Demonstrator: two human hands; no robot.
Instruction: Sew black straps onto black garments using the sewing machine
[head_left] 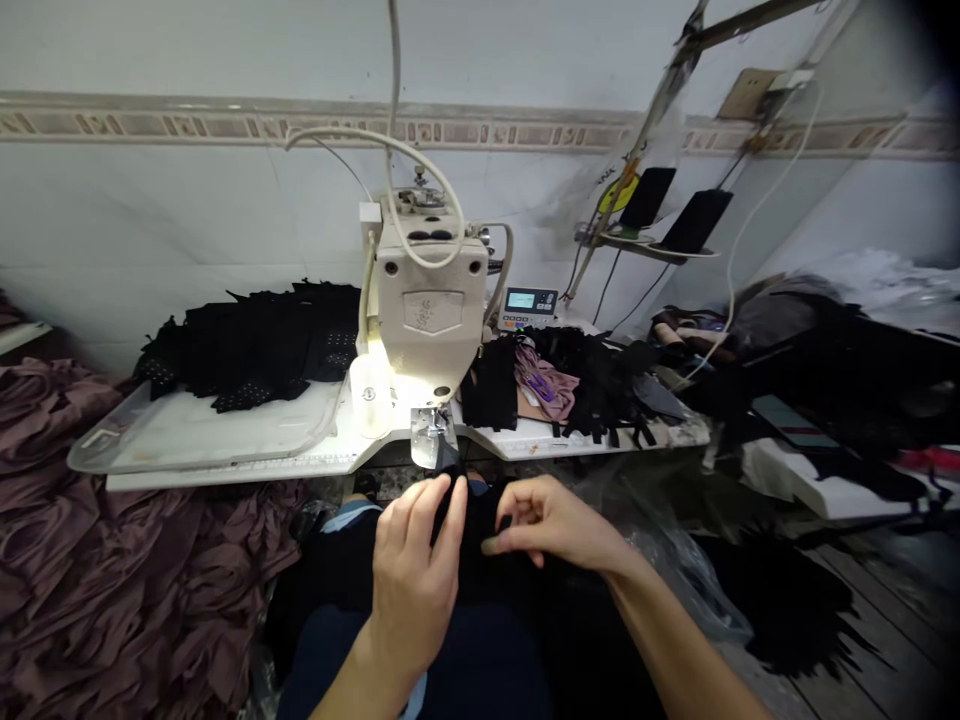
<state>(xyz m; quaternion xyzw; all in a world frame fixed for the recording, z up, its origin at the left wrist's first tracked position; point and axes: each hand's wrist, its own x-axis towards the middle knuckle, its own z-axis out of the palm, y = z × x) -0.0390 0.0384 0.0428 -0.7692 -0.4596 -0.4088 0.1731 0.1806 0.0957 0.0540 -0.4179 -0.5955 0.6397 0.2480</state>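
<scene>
My left hand point(420, 555) is in front of the sewing machine point(431, 300), its fingertips closed on a narrow black fabric piece point(448, 458). That piece runs up to the presser foot and small metal plate point(424, 452), where the machine's lamp shines. To the right, over the dark cloth on my lap, my right hand point(551, 525) is loosely curled. Its thumb and index finger stand slightly apart, and I see nothing between them. Dark cloth behind the fingers makes the fabric's lower end hard to make out.
Black cut pieces point(255, 335) lie on a clear plastic lid point(225, 430) at left. Mauve fabric point(150, 580) is heaped beside it. Right of the machine are more black pieces point(491, 385), a mauve scrap point(551, 385) and a control panel point(529, 305). Thread cones point(694, 220) stand behind.
</scene>
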